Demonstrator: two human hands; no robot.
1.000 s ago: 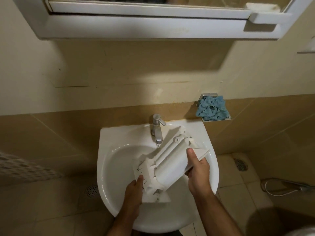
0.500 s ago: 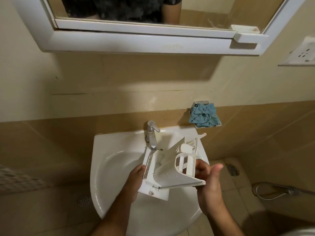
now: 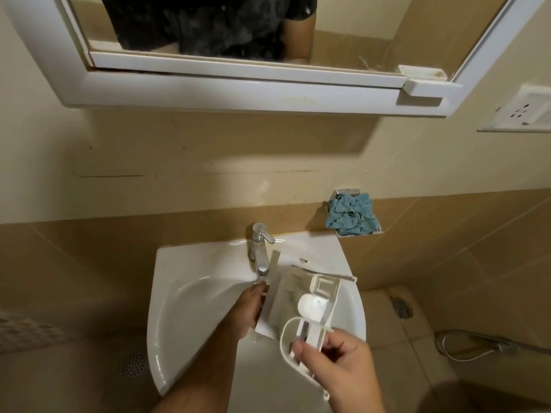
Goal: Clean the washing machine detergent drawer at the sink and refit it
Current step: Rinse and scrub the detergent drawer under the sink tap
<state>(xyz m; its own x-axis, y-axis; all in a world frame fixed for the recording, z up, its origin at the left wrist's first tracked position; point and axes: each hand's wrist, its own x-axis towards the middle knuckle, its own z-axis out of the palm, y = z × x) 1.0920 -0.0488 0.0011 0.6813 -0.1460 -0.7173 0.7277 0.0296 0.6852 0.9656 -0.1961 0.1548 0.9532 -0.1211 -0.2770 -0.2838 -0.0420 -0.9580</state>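
The white plastic detergent drawer (image 3: pixel 301 305) is held over the white corner sink (image 3: pixel 190 293), its open compartments facing up and its front panel to the left. My left hand (image 3: pixel 253 308) holds the drawer's front panel, fingers close under the chrome tap (image 3: pixel 261 251). A thin stream of water runs from the tap by my fingertips. My right hand (image 3: pixel 334 365) grips the drawer's near end, thumb on top of the plastic ribs.
A crumpled blue cloth (image 3: pixel 350 216) sits in a wall-mounted dish right of the tap. A white-framed mirror (image 3: pixel 238 81) hangs above. A wall socket (image 3: pixel 518 111) is at the far right. Floor drains (image 3: pixel 401 307) and a hose (image 3: pixel 471 347) lie on the tiles.
The drawer has been turned over from underside up to compartments up. My right hand has shifted to its near end. The camera has tilted up, showing more mirror.
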